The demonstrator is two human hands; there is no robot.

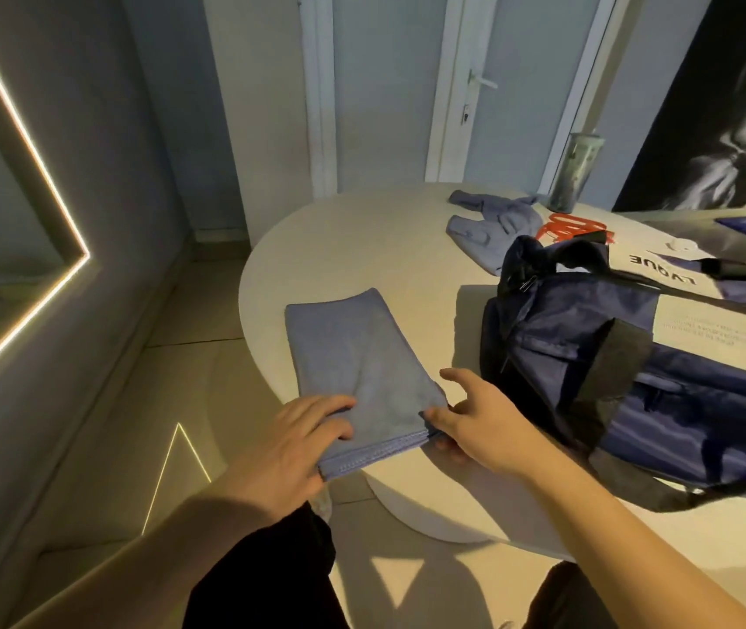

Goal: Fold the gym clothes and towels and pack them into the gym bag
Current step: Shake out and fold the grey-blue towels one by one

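Observation:
A light blue towel [353, 356] lies folded into a long strip on the white round table [362, 247], its near end at the table's edge. My left hand [298, 442] grips the towel's near left corner, fingers on top. My right hand [475, 424] pinches the near right corner between thumb and fingers. A navy gym bag [598, 370] with black straps sits just right of the towel. A crumpled light blue garment [489, 224] lies at the far side of the table.
An orange item [570, 227] and a tall tumbler [573, 172] stand behind the bag. A magazine [679, 274] lies under the bag's far side. A white door is behind the table, and a lit mirror hangs on the left wall.

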